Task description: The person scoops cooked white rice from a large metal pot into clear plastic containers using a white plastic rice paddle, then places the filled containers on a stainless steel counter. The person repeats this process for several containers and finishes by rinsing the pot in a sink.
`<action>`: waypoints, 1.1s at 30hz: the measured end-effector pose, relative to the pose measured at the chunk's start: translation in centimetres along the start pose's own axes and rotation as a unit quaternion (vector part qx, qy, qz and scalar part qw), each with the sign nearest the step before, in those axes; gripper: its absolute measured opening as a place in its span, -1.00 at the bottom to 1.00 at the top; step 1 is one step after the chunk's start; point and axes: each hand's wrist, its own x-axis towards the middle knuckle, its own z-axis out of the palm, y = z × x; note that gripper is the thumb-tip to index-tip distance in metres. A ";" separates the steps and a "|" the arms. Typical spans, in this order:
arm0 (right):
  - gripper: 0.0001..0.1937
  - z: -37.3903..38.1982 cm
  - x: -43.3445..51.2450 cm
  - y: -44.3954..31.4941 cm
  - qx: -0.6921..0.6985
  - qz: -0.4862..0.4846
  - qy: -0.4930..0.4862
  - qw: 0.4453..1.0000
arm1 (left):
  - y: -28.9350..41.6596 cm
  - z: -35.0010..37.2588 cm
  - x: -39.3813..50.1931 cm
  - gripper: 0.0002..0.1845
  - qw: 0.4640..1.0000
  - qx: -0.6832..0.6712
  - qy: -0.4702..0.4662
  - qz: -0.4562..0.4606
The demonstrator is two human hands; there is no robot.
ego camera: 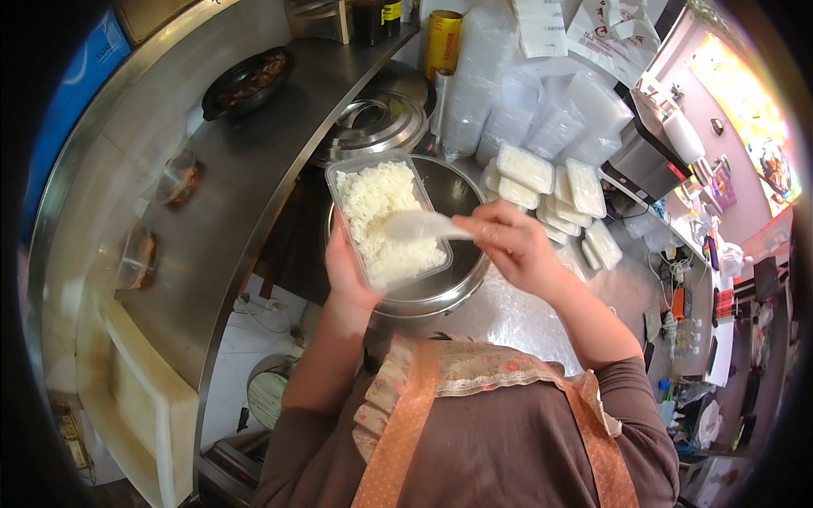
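Observation:
My left hand (350,270) holds a clear rectangular plastic container (437,265) from below and along its left side. White cooked rice (375,197) fills it nearly to the rim. In my right hand (511,247) is a white rice paddle (416,227), blurred, its blade over the middle of the rice. I cannot tell how firmly it touches. Under the container stands a round stainless steel pot (467,279), its inside partly hidden. To the right, several lidded containers of rice (524,169) lie stacked on the steel counter (527,324).
Behind the pot are a steel lid (375,127), stacked clear plastic containers (479,76) and a yellow roll (443,41). On the left, a steel shelf (254,152) bears a black bowl of food (251,82). A cream plastic bin (136,394) stands at the lower left.

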 end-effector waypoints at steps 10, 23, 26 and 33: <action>-0.48 -0.9 1.3 -2.1 -0.031 -0.015 -0.063 0.997 | 0.3 0.4 0.0 -0.29 0.990 0.133 -0.001 0.055; -0.36 0.1 0.6 -1.6 -0.078 -0.028 0.006 0.997 | 0.2 0.6 -0.9 -0.33 0.997 0.063 -0.034 0.023; -0.41 -1.1 0.2 -1.0 -0.150 0.013 -0.003 0.989 | 0.4 0.7 -1.5 -0.35 0.999 0.038 -0.013 0.025; -0.44 0.8 1.9 -2.3 -0.149 0.027 0.035 0.988 | -0.8 1.4 -1.9 -0.30 0.999 0.044 -0.018 -0.023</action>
